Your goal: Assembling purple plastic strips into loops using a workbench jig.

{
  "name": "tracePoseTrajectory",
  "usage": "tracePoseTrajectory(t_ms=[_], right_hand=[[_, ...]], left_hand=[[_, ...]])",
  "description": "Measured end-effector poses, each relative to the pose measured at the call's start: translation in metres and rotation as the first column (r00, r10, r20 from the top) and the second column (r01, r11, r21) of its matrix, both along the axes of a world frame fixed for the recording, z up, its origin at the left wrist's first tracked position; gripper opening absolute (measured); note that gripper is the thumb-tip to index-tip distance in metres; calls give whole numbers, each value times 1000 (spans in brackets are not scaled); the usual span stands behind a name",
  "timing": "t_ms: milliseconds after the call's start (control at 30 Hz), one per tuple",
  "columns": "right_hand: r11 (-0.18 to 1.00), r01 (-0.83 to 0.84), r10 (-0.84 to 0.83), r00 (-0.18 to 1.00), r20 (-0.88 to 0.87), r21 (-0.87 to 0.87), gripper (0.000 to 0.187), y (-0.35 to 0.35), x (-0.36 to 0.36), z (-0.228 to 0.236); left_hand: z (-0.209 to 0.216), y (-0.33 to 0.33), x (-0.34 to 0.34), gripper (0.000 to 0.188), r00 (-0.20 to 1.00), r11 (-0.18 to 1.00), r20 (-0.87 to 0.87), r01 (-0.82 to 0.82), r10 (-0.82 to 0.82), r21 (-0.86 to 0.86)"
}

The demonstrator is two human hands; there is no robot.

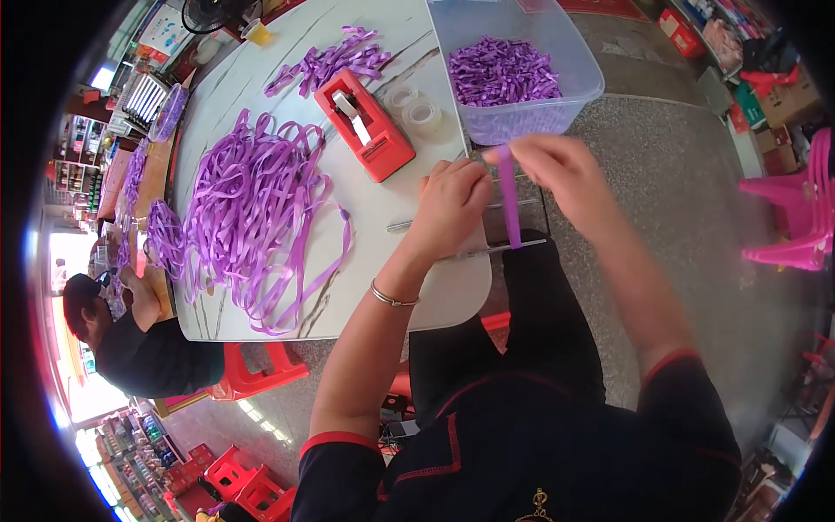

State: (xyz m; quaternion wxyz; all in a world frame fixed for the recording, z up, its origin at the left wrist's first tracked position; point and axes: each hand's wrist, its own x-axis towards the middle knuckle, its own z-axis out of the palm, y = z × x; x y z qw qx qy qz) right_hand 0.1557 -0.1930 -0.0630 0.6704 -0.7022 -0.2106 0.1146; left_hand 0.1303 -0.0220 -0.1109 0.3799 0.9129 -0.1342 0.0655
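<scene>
1. Purple ribbon strip [509, 204]: hanging almost vertical, just past the near right corner of the bench [383, 217], long axis from top to bottom.
2. Right hand [557, 170]: clenched on the top end of the strip, pinching it between the fingertips.
3. Left hand [452, 204]: closed, resting on the bench edge, just left of the strip, near its middle; touching or not, cannot tell.
4. Lower end of the strip: free, nearer to the left hand.
5. Clear tub of cut purple pieces [513, 74]: beyond both hands, at the far right bench edge.

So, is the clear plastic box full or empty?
Partly full: the clear plastic box has no lid, and purple ribbon pieces cover its bottom.
</scene>
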Motion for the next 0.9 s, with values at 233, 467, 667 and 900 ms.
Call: tracePoseTrajectory(t_ms=[233, 467, 667, 900], right_hand=[[999, 31, -22, 942, -335, 21, 28, 10, 37, -56], [1000, -2, 15, 873, -488, 27, 25, 5, 28, -112], [972, 45, 100, 804, -586, 229, 23, -9, -33, -142], [913, 288, -28, 752, -659, 289, 14, -5, -94, -123]], left_hand=[[1, 3, 1, 17, 999, 1000, -37, 16, -16, 2], [6, 2, 0, 13, 997, 998, -77, 22, -26, -51], [3, 2, -3, 15, 996, 992, -9, 86, -85, 98], [9, 0, -4, 19, 995, 976, -81, 79, -64, 201]])
